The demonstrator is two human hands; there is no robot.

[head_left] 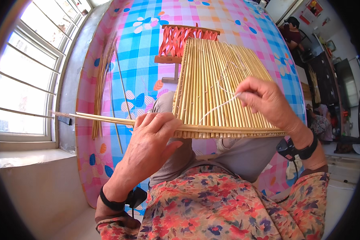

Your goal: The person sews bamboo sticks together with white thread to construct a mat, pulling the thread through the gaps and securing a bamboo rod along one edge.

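Observation:
A panel of straw-coloured stalks (216, 88), laid side by side and stitched together, rests tilted across my lap. Along its near edge runs a crosswise bundle of stalks (102, 118), whose loose ends stick out to the left. My left hand (152, 130) is closed round that bundle at the panel's near left corner. Above the panel's right part, my right hand (262, 98) pinches a white thread (217, 107). The thread slants down from the fingers to the near edge, and a loose loop of it lies on the stalks farther up. Whether a needle is in the pinch cannot be seen.
A red woven piece in a wooden frame (178, 42) lies beyond the panel on the checked, flowered sheet (140, 44). Long loose stalks (101, 86) lie at the left, beside the barred window (26, 80). Another person (294, 34) is at the far right.

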